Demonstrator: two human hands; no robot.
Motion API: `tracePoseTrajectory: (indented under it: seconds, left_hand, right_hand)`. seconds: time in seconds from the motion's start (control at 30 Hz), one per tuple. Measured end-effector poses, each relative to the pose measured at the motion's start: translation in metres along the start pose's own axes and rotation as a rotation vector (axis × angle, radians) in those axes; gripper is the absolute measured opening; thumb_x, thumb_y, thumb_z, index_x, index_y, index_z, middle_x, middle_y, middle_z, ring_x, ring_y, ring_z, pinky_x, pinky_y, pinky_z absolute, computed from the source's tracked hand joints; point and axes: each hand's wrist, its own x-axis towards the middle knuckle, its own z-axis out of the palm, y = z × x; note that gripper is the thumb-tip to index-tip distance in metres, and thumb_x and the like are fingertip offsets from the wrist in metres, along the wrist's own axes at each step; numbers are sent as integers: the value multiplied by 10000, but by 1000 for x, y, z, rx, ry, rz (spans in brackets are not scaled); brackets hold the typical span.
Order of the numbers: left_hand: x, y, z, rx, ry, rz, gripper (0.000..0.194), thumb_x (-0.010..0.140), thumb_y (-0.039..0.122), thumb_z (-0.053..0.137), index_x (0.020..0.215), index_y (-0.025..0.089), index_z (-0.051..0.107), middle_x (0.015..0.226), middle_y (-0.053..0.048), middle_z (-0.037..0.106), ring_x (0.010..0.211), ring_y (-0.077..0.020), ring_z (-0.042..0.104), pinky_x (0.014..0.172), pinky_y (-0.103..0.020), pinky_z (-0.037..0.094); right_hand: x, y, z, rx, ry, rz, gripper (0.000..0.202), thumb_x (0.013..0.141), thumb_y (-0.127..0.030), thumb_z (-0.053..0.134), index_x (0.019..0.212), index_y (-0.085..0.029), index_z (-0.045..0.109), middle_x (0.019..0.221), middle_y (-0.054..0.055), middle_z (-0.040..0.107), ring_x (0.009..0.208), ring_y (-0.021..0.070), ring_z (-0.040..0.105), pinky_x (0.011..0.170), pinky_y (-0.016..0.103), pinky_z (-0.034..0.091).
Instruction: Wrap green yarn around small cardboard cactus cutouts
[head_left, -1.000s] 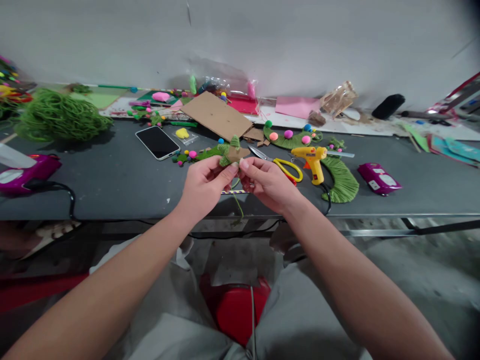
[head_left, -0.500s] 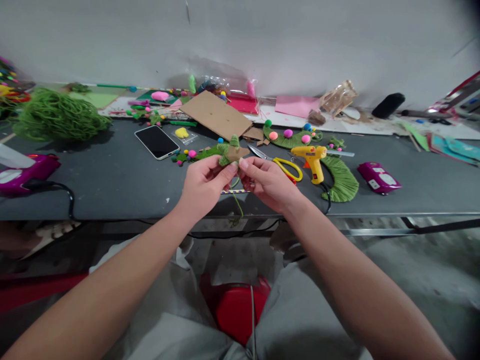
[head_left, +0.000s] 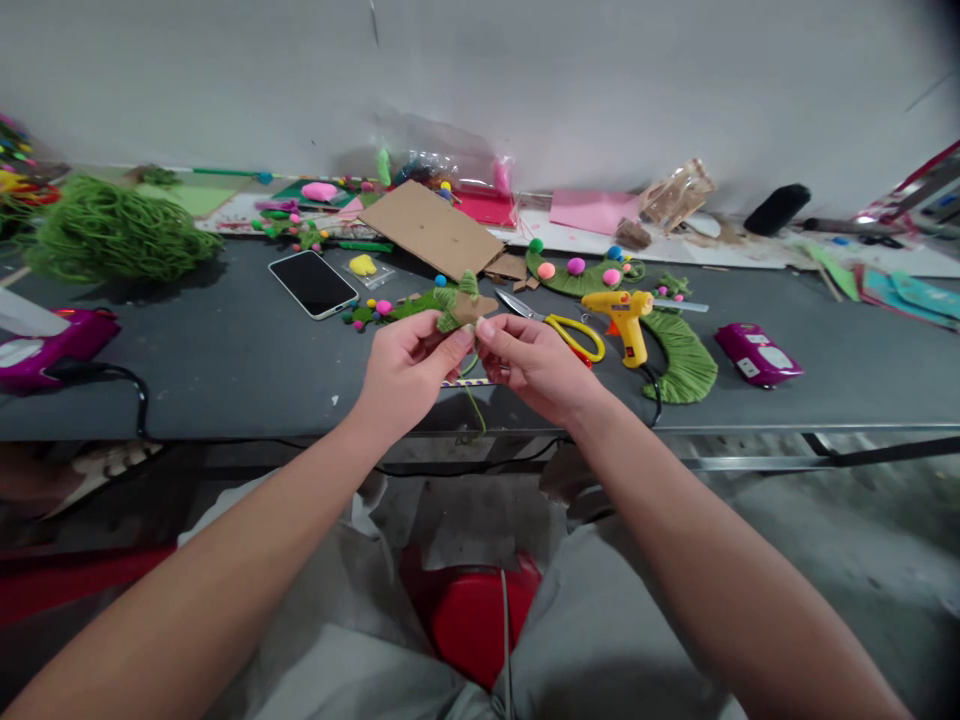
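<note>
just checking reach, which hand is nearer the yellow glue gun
Right. The right hand is left of the yellow glue gun, with the scissors between them; the left hand is farther left, beyond the right hand.

The small pointed piece point(head_left: 468, 304) mixes bare brown with green-wrapped tips. Yellow colours the glue gun point(head_left: 631, 320) (its trigger point(head_left: 613, 328) is orange) and one handle point(head_left: 574, 323) of the scissors point(head_left: 523, 308). A half-hidden strip point(head_left: 480, 381) seems purple-and-white patterned.

Star piece point(head_left: 468, 306): frame centre. On the surface point(head_left: 225, 375): yarn pile point(head_left: 116, 232), upper left; phone point(head_left: 313, 284), centre-left; scissors point(head_left: 574, 336), left of glue gun point(head_left: 631, 322).
</note>
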Motion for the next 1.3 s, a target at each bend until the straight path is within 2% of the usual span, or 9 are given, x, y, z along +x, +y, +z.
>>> tracePoseTrajectory:
  seconds: [0.57, 0.83, 1.0, 1.17, 1.3]
  left_hand:
    - [-1, 3, -1, -6, -29, 36, 290, 880, 289, 748, 647, 176, 616, 559, 17, 563, 512, -96, 507, 514, -224, 433]
    - [-2, 3, -2, -28, -30, 18, 305, 862, 402, 782, 694, 178, 660, 571, 9, 562, 517, -107, 502, 510, -242, 433]
    - [-3, -5, -2, -121, -30, -39, 281, 856, 379, 795, 698, 183, 668, 592, 9, 570, 532, -110, 512, 527, -253, 443]
    - [-4, -8, -2, -293, -75, -97, 236, 846, 362, 811, 730, 193, 695, 623, 3, 590, 552, -112, 525, 547, -262, 452]
    - [-5, -4, -5, -291, -115, -113, 234, 836, 383, 818, 744, 196, 713, 646, -8, 597, 559, -122, 524, 533, -274, 446]
  right_hand:
    - [-2, -1, 1, 30, 0, 14, 402, 726, -486, 897, 764, -168, 653, 692, -57, 544, 569, 62, 444, 553, 252, 316]
    - [-2, 0, -1, 12, -33, 27, 416, 731, -507, 888, 753, -179, 633, 700, -50, 551, 579, 70, 443, 553, 259, 312]
    - [-1, 1, -3, -29, -37, -3, 420, 731, -517, 888, 747, -187, 628, 689, -48, 529, 592, 81, 430, 562, 266, 311]
    - [1, 2, -5, 38, -136, 102, 447, 750, -559, 863, 758, -185, 617, 731, -39, 521, 595, 75, 414, 557, 245, 321]
    - [2, 5, -7, 73, -296, 238, 525, 707, -655, 849, 743, -194, 600, 646, -66, 396, 551, 71, 306, 508, 221, 258]
